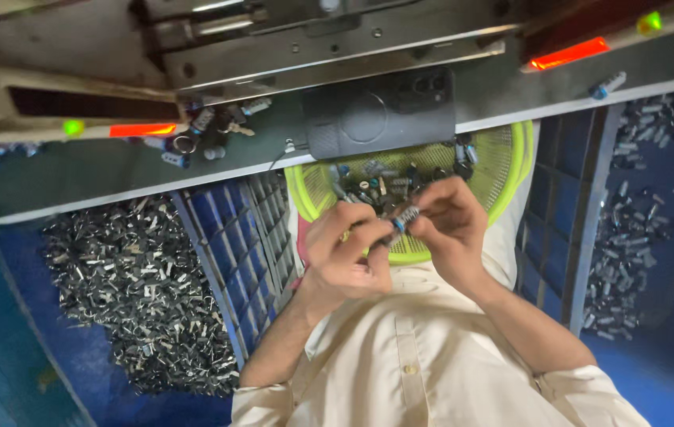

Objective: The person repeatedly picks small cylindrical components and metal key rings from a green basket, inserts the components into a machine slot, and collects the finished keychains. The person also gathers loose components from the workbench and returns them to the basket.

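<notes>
Both hands meet over the near rim of a yellow-green basket [511, 170] that sits at the person's lap, just under the bench edge. The left hand [345, 249] is curled, thumb and fingers pinched on one end of a small grey cylinder [403, 219] with a blue band. The right hand [448, 221] is also closed, its fingertips gripping the other end of the same part. The part lies tilted between the two hands, above the basket's near side.

More small cylinders [388, 188] lie loose in the basket behind the hands. A black phone [380, 111] lies face down on the bench [115, 170], overhanging its edge and covering the basket's far rim. Keys [195, 138] lie on the bench to the left of the phone. Blue crates [238, 229] stand on either side: the one on the left holds a heap of metal clips [135, 292], the one on the right scattered cylinders [630, 237]. Red light bars [566, 54] glow on the machine beyond.
</notes>
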